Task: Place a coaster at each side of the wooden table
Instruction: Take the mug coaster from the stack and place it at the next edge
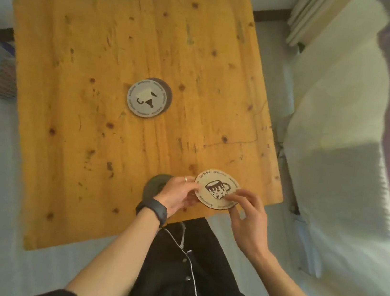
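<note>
Between both hands (214,200), mug-printed coaster (217,188); rim lettering unreadable.

We are looking down at the knotty wooden table (78,131); a small stack of coasters (149,98) (printed face up) is lying near its middle, a dark round coaster (156,183) resting at the near edge.

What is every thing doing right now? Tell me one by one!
Mug coaster: held over the table's near edge, picture side up.
Left hand: pinching the mug coaster's left rim.
Right hand: pinching its right rim.
Coaster stack: lying flat mid-table, untouched.
Dark disc: flat near the edge, partly hidden by the left hand.
Wooden table: mostly bare.
</note>
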`<state>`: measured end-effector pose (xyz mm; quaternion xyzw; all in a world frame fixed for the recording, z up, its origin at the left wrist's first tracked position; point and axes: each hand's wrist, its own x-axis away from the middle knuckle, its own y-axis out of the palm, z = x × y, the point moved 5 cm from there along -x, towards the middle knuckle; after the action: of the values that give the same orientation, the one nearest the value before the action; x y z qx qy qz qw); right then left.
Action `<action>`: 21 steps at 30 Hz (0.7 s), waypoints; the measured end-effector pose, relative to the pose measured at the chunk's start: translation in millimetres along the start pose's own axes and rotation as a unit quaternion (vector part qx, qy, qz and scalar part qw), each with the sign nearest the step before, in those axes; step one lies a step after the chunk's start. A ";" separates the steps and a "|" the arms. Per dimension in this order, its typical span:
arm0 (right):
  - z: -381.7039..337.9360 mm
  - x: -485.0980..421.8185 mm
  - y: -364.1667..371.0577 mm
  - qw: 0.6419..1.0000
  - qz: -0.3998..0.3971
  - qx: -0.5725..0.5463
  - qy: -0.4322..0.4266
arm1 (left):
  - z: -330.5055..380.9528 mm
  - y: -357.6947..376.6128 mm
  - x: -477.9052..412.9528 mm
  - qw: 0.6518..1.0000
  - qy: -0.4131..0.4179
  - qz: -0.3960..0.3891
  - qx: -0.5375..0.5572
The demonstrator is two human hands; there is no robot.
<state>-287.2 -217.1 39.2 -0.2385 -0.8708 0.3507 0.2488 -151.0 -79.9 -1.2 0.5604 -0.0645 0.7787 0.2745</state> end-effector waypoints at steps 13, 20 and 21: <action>90.9 -12.3 -86.5 0.825 -0.037 -0.453 0.335 | 20.1 138.2 -2.5 1.000 0.023 -0.019 -0.003; 178.2 -106.2 -174.6 0.883 -0.086 -0.372 0.274 | 67.7 242.9 -60.8 0.979 0.066 0.027 -0.190; 189.9 -120.9 -186.8 0.889 -0.107 -0.360 0.263 | 72.3 257.6 -70.0 0.982 0.076 0.048 -0.167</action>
<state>-354.0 -501.4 23.6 -0.3006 -0.8601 -0.0914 0.4019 -203.8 -350.9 14.8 0.4424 -0.1989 0.8096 0.3307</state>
